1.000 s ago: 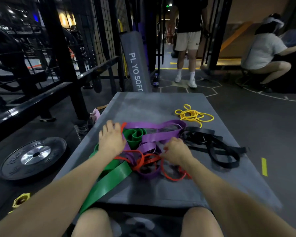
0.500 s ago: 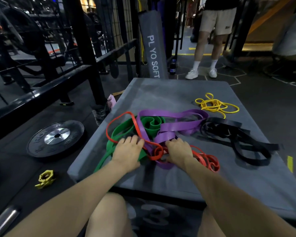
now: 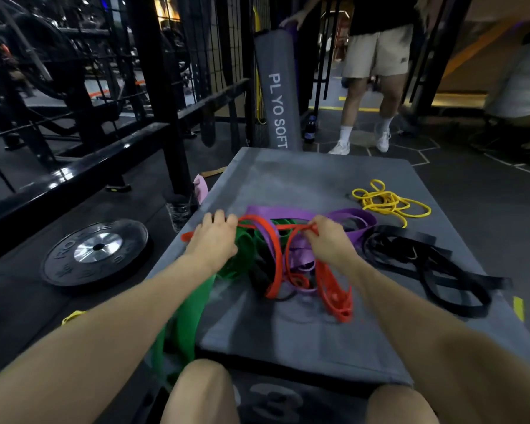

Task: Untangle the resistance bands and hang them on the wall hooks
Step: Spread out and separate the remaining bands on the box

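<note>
A tangle of resistance bands lies on a grey plyo box [image 3: 318, 179]. The red band [image 3: 276, 255] loops over the purple band [image 3: 346, 215] and the green band [image 3: 190, 313], whose end hangs off the box's near edge. My left hand [image 3: 214, 240] grips the red band at the pile's left side. My right hand [image 3: 328, 240] pinches the same red band near the middle and holds it raised. A black band [image 3: 426, 270] lies to the right. A yellow band [image 3: 389, 203] is coiled at the far right. No wall hooks are in view.
A weight plate [image 3: 95, 252] lies on the floor to the left, by a black rack [image 3: 153, 96]. A rolled grey soft box [image 3: 276, 96] leans beyond the box. A person in shorts [image 3: 371, 71] stands behind it. Another person [image 3: 520, 87] crouches at the far right.
Both hands have taken hold of the red band and lifted it apart above the pile. The person in shorts has stepped closer.
</note>
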A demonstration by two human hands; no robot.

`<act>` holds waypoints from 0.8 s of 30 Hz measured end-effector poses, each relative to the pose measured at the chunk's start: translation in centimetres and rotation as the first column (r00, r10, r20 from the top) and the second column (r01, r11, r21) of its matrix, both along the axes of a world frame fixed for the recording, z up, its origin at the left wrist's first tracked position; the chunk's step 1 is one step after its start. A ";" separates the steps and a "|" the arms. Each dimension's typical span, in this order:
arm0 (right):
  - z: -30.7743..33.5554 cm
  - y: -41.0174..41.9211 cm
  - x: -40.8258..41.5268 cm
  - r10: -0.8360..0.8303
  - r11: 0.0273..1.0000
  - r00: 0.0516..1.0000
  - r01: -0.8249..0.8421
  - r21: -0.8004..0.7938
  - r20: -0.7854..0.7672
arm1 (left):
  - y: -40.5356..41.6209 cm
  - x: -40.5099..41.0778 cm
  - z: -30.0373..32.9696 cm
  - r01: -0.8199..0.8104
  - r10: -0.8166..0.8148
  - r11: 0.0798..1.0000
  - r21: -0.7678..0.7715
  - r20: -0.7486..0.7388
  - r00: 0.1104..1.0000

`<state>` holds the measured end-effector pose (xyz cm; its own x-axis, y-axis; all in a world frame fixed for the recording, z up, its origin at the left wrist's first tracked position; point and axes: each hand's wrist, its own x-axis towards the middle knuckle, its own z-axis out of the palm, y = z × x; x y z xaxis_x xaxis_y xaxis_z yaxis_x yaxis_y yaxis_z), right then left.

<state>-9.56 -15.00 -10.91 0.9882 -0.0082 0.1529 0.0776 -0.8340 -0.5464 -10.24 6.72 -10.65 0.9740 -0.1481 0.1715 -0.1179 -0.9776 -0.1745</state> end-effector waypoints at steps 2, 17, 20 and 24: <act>1.6 0.2 0.7 -0.026 0.998 0.998 0.023 0.061 0.053 | 0.0 0.6 0.8 0.015 -0.015 1.000 -0.005 0.007 1.000; 6.5 -4.6 4.0 -0.272 0.930 0.941 0.204 0.306 0.199 | -6.4 6.2 9.2 0.321 -0.229 0.918 -0.231 0.351 0.908; 5.6 -5.2 3.7 -0.209 0.962 0.959 0.166 0.216 0.190 | -6.3 6.4 5.6 0.226 -0.196 0.953 -0.204 0.156 0.968; 6.1 -5.5 3.6 -0.205 0.954 0.952 0.142 0.265 0.229 | -4.9 6.1 3.8 -0.006 -0.031 0.964 -0.267 -0.131 0.991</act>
